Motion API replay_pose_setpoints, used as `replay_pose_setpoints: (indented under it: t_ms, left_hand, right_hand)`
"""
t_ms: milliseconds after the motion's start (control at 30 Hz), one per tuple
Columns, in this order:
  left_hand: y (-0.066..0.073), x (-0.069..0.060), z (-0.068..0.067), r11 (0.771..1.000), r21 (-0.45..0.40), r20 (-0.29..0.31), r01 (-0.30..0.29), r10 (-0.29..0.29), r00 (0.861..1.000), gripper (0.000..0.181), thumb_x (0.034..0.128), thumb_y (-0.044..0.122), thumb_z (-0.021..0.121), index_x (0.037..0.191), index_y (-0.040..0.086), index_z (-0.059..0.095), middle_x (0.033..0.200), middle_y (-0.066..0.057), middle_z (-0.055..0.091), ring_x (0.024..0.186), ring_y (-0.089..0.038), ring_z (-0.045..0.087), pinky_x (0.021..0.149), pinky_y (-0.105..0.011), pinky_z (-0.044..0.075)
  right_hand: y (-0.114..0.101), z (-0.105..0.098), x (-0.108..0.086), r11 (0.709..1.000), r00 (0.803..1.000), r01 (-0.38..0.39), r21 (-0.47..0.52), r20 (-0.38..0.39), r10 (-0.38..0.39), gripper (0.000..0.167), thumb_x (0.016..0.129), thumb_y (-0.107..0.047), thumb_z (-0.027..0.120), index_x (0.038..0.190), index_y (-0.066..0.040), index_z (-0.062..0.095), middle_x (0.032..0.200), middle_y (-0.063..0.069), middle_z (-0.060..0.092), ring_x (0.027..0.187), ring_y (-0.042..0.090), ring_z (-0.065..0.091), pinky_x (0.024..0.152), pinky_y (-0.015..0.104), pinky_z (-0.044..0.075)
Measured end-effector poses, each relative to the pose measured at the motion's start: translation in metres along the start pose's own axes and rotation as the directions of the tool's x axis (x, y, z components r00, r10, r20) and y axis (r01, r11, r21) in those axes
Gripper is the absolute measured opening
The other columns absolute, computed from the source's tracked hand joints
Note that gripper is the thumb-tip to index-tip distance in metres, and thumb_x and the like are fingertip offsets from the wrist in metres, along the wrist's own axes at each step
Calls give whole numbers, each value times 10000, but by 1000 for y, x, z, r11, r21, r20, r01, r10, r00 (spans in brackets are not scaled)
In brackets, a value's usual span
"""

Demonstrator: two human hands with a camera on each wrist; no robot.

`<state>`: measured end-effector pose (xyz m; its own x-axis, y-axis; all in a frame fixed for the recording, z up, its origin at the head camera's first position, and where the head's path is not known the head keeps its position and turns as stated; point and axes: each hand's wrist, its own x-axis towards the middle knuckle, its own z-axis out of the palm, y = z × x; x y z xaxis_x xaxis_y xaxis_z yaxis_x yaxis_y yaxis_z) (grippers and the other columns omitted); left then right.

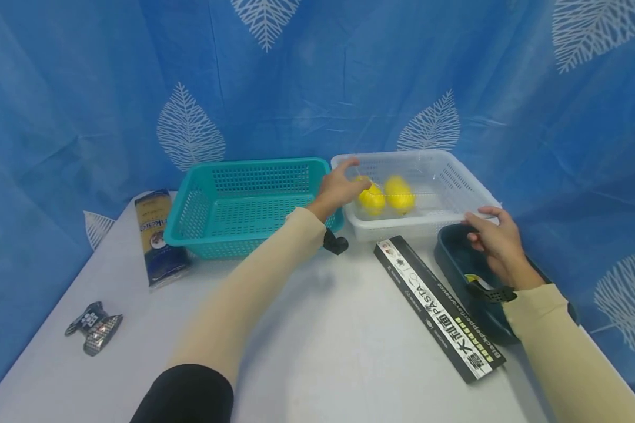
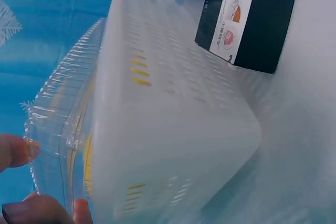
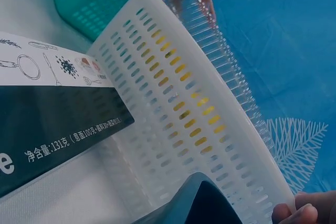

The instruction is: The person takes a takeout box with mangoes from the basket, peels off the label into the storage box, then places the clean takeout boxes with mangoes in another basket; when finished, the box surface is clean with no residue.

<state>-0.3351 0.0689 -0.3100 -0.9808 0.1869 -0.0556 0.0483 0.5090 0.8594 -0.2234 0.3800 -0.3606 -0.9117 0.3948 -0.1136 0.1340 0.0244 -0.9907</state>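
Observation:
My left hand (image 1: 341, 187) grips the left end of a clear plastic box (image 2: 55, 114) at the left side of the white basket (image 1: 388, 226). In the left wrist view the box stands above the rim, with thumb and fingers on either side of its end. Two yellow lemons (image 1: 399, 195) show in the basket; whether they lie inside the clear box is hard to tell. My right hand (image 1: 496, 238) pinches the basket's front right rim, above a dark blue bin (image 1: 455, 249). In the right wrist view, yellow shows through the basket's slots.
A teal basket (image 1: 233, 248) stands left of the white one. A black pasta box (image 1: 439, 308) lies slantwise against the dark bin. At left are a blue and gold packet (image 1: 159, 235) and a small dark silvery packet (image 1: 95, 328). Blue cloth (image 1: 317, 88) hangs behind.

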Motion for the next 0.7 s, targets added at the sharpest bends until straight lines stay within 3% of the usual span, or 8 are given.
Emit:
replay_pose_setpoints:
  t_ms: [200, 400, 467, 567, 633, 700]
  left_hand:
    - [1, -3, 9, 997, 69, 9, -22, 22, 1000, 600, 945, 373, 700, 1502, 322, 483, 1458, -43, 552, 1135, -232, 555, 941, -433, 506]
    - [7, -8, 12, 986, 153, 36, -69, 64, 997, 620, 952, 309, 672, 1535, 276, 462, 1447, -18, 567, 897, -208, 604, 809, -385, 508]
    - [9, -8, 12, 974, 212, 41, -76, 69, 997, 629, 960, 311, 659, 1550, 273, 443, 1448, -9, 567, 938, -219, 623, 841, -402, 508]
    - [11, -8, 14, 948, 308, 47, -84, 73, 996, 637, 981, 343, 643, 1572, 266, 418, 1475, -1, 552, 1136, -235, 612, 952, -441, 488]
    - [11, -8, 15, 926, 367, 51, -90, 77, 996, 632, 994, 370, 638, 1576, 255, 419, 1488, 3, 548, 1231, -236, 574, 975, -451, 482]
    - [11, -8, 17, 905, 412, 52, -102, 89, 995, 609, 1003, 381, 635, 1561, 226, 447, 1476, -1, 561, 1223, -235, 583, 943, -433, 492]
  right_hand:
    - [0, -1, -2, 1000, 1000, -14, 27, 23, 13, 344, 990, -261, 697, 1172, -278, 406, 869, -69, 676, 554, 54, 511, 461, 210, 391]
    - [0, 0, -2, 1000, 1000, 3, 30, 20, -4, 343, 988, -233, 701, 1169, -264, 412, 860, -65, 678, 539, 51, 508, 445, 205, 387]
    - [0, 0, -2, 1000, 1000, 10, 8, 10, -10, 338, 990, -241, 698, 1168, -268, 412, 872, -65, 674, 542, 49, 509, 446, 204, 386]
    - [0, 1, -2, 1000, 1000, 16, -15, 0, -16, 331, 993, -253, 692, 1166, -277, 411, 886, -64, 668, 544, 46, 512, 449, 204, 387]
    - [0, 1, -3, 999, 1000, 22, -27, -1, -22, 328, 996, -255, 687, 1169, -276, 409, 889, -63, 663, 544, 47, 513, 451, 205, 388]
    - [0, 1, -3, 999, 1000, 27, -36, 1, -27, 327, 999, -258, 683, 1175, -275, 409, 888, -69, 662, 544, 46, 517, 453, 204, 394]
